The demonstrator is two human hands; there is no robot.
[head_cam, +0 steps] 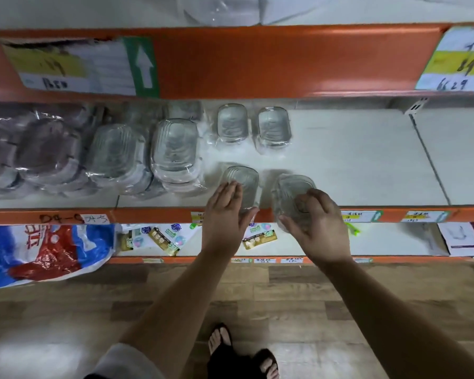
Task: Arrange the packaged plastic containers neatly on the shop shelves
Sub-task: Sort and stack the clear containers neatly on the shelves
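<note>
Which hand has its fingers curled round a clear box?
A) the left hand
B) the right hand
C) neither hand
B: the right hand curls its fingers round the clear box, while the left hand lies flat and straight against the other box.

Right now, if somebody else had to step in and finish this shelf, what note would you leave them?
Left hand: open, fingers straight against the front-left pack, which stands on the shelf.
Right hand: grips the front-right pack, which is tilted and overhangs the shelf's front edge.
Done: back-left pack and back-right pack stand side by side; bigger packs are stacked to their left.
Left: set the front-right pack down straight, in line with the front-left pack.
</note>
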